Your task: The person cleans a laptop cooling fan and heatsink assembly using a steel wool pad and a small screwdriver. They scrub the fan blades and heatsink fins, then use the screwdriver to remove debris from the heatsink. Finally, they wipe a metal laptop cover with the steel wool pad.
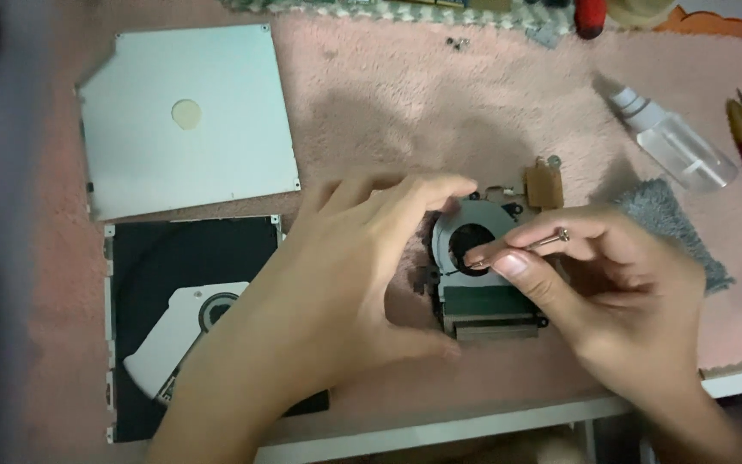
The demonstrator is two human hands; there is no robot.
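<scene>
Head view: the right hand (620, 283) has its fingers (508, 258) pinched tight on a thin metal tool (547, 241), its tip dipping into the round opening of the small laptop cooling fan (483, 275). The left hand (345, 275) curves around the fan's left side, fingers apart in an open arc, thumb low beside the housing, whether touching it I cannot tell. The fan lies on the pink fleece mat (405, 103) near the bench (474, 421) edge. It looks light, with a stiff casing, thin blades likely fragile; best held by the outer housing or the finned block, not the rotor. Further out: an opened optical drive (182, 326), its lid (186, 120), a clear bottle (676, 142), a grey cloth (680, 223).
</scene>
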